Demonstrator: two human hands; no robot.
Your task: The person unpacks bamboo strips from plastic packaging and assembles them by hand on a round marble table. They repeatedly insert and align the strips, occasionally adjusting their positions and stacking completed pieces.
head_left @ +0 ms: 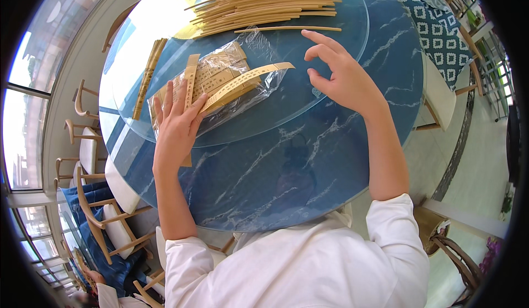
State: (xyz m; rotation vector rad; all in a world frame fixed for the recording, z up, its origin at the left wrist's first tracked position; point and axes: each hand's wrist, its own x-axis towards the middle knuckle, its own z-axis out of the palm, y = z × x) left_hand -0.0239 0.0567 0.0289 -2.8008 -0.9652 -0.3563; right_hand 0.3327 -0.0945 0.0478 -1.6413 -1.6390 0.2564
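Note:
My left hand [177,123] lies flat with spread fingers over a clear plastic bag [263,46] of printed, tan paper strips [223,68]. Beneath its fingers a narrow printed strip [191,76] runs lengthwise, and the end of a strip pokes out below the wrist. Another printed strip [250,80] curves up from beside the thumb toward the right. My right hand [344,79] hovers to the right of the bag, fingers apart and half bent, holding nothing. Its index fingertip is close to the right end of a single thin wooden stick [289,28].
A large pile of thin wooden sticks [270,5] lies at the far side of the round glass turntable [308,101]. Some printed sticks or strips [147,79] lie at its left. The blue marbled table [275,170] has wooden chairs [113,222] around it. At lower left, another person's hand [96,276] shows.

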